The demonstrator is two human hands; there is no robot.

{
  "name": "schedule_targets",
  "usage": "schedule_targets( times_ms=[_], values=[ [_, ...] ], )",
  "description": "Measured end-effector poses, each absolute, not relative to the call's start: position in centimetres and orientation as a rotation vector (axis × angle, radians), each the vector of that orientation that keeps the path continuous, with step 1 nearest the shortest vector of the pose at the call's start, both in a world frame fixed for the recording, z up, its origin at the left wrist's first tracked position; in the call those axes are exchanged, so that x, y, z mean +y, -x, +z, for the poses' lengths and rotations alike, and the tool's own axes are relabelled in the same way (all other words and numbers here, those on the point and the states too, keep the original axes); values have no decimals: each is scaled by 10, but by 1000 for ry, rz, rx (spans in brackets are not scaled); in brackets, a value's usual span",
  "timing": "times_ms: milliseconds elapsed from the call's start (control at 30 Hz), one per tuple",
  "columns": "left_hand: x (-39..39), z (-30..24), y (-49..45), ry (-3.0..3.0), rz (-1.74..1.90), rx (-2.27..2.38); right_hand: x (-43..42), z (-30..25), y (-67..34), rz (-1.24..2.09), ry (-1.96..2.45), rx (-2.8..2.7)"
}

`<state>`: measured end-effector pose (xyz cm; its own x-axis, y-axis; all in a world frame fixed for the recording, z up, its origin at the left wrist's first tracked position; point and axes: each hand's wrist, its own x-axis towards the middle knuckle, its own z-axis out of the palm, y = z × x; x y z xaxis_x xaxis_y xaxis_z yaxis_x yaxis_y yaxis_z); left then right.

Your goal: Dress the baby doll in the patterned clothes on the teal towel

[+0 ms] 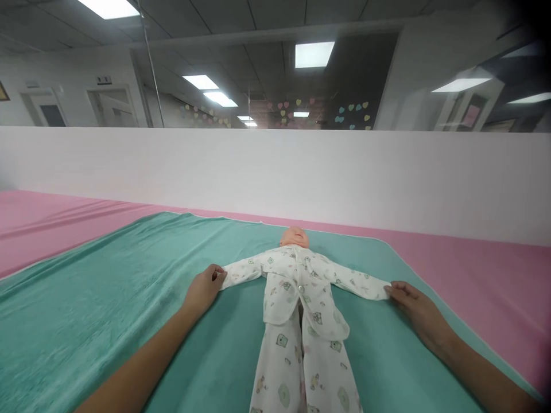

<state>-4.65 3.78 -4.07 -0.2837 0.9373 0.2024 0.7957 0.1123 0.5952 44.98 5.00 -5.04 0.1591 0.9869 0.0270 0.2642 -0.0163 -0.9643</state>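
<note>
A baby doll (295,236) lies on its back, head toward the far wall. It wears a white long-sleeved top (282,292) with small printed animals, and matching trousers (279,367) that run out of the picture at the bottom. Both sleeves are stretched out to the sides. My left hand (205,289) pinches the cuff of the sleeve on the left. At the other side, my right hand (415,310) grips the opposite sleeve's cuff between thumb and fingers. The top's front edges meet at the chest and part below a snap. The doll's own hands are hidden.
Under the doll is a green blanket (172,258), wrinkled at the left. Around it shows a pink sheet (486,275). Behind stands a low white wall (258,172), with a mirror or glass pane (267,74) above it showing ceiling lights.
</note>
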Motion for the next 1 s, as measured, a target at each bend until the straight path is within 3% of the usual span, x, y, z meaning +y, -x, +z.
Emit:
schedule_targets(
  times_ms=[100,300,500,800,1000],
  values=[
    [38,-42,44,-1690,1049,2087,47,-48,-445,1052,1360,-1230],
    [33,-29,41,-1184,1678,1544,51,-53,-445,1027,1339,-1155],
    [33,-31,51,-925,1694,1302,55,-63,-449,944,1324,-1132],
    [40,-41,67,-910,1698,1515,54,-58,-447,873,1419,-1117],
    [33,-36,66,-1469,1277,2157,52,-56,-448,837,1514,-1239]
  ],
)
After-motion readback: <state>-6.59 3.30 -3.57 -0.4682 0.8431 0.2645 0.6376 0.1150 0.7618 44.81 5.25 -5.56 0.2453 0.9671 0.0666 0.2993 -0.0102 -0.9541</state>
